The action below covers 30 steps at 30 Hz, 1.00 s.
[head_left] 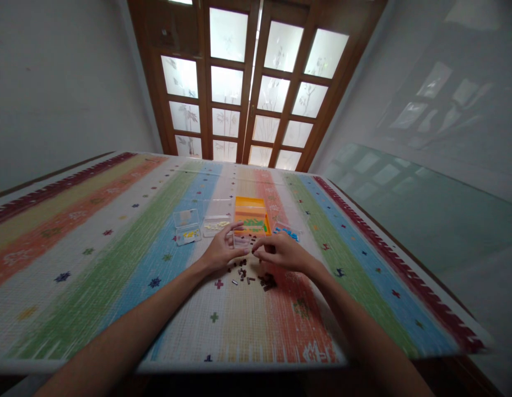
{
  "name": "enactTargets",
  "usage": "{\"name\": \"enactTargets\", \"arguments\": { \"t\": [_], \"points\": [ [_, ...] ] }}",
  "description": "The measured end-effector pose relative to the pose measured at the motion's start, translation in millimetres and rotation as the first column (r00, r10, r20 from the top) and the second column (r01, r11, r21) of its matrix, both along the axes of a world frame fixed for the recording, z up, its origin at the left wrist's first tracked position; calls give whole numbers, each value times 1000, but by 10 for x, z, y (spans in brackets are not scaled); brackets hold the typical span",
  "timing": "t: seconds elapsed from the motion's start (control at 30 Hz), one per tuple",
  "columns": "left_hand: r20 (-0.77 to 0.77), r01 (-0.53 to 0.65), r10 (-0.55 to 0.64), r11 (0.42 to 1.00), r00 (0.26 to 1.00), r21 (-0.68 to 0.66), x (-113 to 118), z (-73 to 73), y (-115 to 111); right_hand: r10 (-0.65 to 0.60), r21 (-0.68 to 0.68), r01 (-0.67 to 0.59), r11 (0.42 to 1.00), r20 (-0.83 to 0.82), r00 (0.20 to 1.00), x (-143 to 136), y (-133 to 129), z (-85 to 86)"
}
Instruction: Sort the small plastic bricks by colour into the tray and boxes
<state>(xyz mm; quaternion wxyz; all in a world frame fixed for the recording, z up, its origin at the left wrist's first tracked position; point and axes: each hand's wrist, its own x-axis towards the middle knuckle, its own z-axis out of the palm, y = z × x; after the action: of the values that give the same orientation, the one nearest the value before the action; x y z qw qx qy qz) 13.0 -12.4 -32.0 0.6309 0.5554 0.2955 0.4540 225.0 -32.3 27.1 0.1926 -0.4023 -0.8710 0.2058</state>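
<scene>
My left hand (pixel 224 246) is wrapped around the left side of a clear plastic box (pixel 243 241) that has a few dark brown pieces in it. At the box's right front corner is my right hand (pixel 278 250), thumb and fingertips pinched together; whatever is between them is too small to name. Several loose brown pieces (pixel 242 272) lie scattered on the striped cloth below both hands, with a denser group (pixel 267 282) on the right.
Behind the hands stand an orange box (pixel 250 202) with green pieces, clear boxes with yellow (pixel 188 235) and pale pieces (pixel 217 226), and one with blue pieces (pixel 286 232). The striped tablecloth (pixel 189 325) covers the table before a wooden door (pixel 247 82).
</scene>
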Motion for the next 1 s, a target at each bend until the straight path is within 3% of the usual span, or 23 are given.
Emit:
{"name": "enactTargets", "arguments": {
  "t": [0.1, 0.37, 0.47, 0.6, 0.73, 0.87, 1.0],
  "points": [
    [-7, 11, -11, 1000, 1000, -4, -5, -36, 15, -73, 64, 74, 995, -10, 997, -58, 126, 50],
    [30, 39, -38, 999, 999, -23, -16, -111, 47, -189, 107, 169, 980, 217, 958, -267, 317, 41],
    [32, 46, -45, 999, 998, -24, -10, -117, 48, -191, 115, 167, 979, 245, 950, -279, 310, 39],
    [39, 45, -44, 999, 998, -23, 2, -102, 48, -202, 89, 190, 978, 160, 966, -164, 281, 67],
    [37, 9, -9, 1000, 999, -14, 5, -79, 36, -108, 19, 107, 994, 78, 991, 31, 190, 115],
    [-5, -44, 44, 999, 999, -4, 3, -43, 15, -32, -54, 41, 998, 160, 987, 134, 60, 77],
    [-48, -59, 58, 998, 997, -2, 1, -13, 1, -78, -7, 82, 997, 246, 966, 108, -46, -32]
  ]
}}
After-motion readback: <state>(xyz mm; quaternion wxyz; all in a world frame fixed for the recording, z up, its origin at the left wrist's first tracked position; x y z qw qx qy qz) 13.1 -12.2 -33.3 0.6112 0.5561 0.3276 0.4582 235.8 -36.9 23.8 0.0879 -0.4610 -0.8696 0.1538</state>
